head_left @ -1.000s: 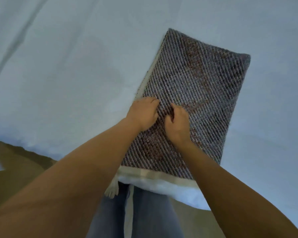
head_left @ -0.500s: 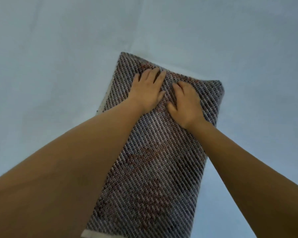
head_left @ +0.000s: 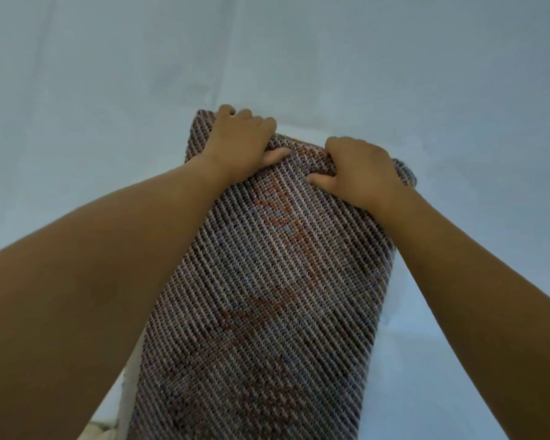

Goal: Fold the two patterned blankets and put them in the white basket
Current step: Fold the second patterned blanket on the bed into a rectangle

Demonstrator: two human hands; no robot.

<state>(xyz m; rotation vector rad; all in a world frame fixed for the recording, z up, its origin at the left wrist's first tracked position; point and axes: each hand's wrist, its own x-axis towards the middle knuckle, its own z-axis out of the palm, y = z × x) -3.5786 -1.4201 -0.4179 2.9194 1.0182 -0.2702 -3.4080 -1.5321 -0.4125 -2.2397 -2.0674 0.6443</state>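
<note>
Left hand (head_left: 240, 139): fingers curled over the far edge of the folded patterned blanket (head_left: 267, 287), thumb on top, gripping it; half a second earlier it lay flat, fingers straight, short of that edge; right hand (head_left: 359, 169): likewise gripped the far edge near the right corner, flat before; blanket: long strip, dark diagonal weave with rust motifs, lay lengthwise between the forearms on a pale blue sheet (head_left: 108, 90); white border (head_left: 130, 385) showed at its near left side; sheet faintly creased.
</note>
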